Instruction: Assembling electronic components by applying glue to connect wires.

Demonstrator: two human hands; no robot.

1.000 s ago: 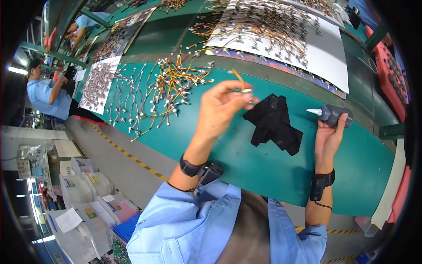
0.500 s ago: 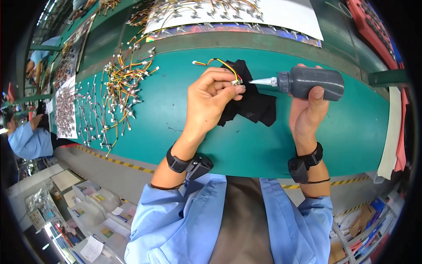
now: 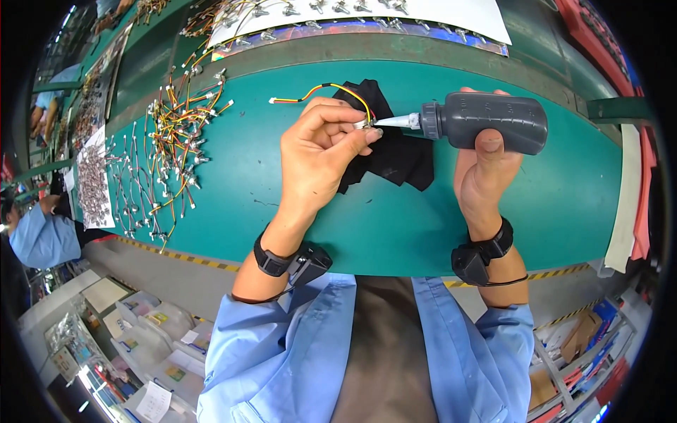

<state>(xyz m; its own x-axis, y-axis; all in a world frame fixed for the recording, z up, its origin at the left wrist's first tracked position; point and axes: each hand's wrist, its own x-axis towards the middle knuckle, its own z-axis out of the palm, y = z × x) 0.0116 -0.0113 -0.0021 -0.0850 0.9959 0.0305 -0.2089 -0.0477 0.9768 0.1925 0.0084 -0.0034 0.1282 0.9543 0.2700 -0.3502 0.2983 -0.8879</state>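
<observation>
1. In the left hand (image 3: 310,151), a small metal part (image 3: 362,125) is pinched between thumb and fingers; the yellow, red and black wire lead (image 3: 310,91) joined to it is arched up over the knuckles, its white end plug (image 3: 272,101) left free beyond them.
2. By the right hand (image 3: 486,173), a dark grey bottle (image 3: 504,121) is grasped, laid on its side, with the thumb wrapped across its front.
3. The bottle's pale nozzle (image 3: 398,122) is pointed toward the left hand. Half a second ago a gap was seen between tip and part; it has now been closed, though whether they are touching cannot be told. By judgement, the two have been brought into line for the contents to be applied; no drop can be made out.
4. Beneath and just beyond the left fingertips, a black cloth (image 3: 402,161) is spread on the green counter (image 3: 395,233).
5. Well to the left of the left hand, a tangled pile of wired parts (image 3: 180,120) is heaped.
6. Beyond both hands, a white sheet (image 3: 451,17) is lined with similar metal parts.
7. Farthest left, a co-worker in a blue shirt (image 3: 46,236) is partly seen.
</observation>
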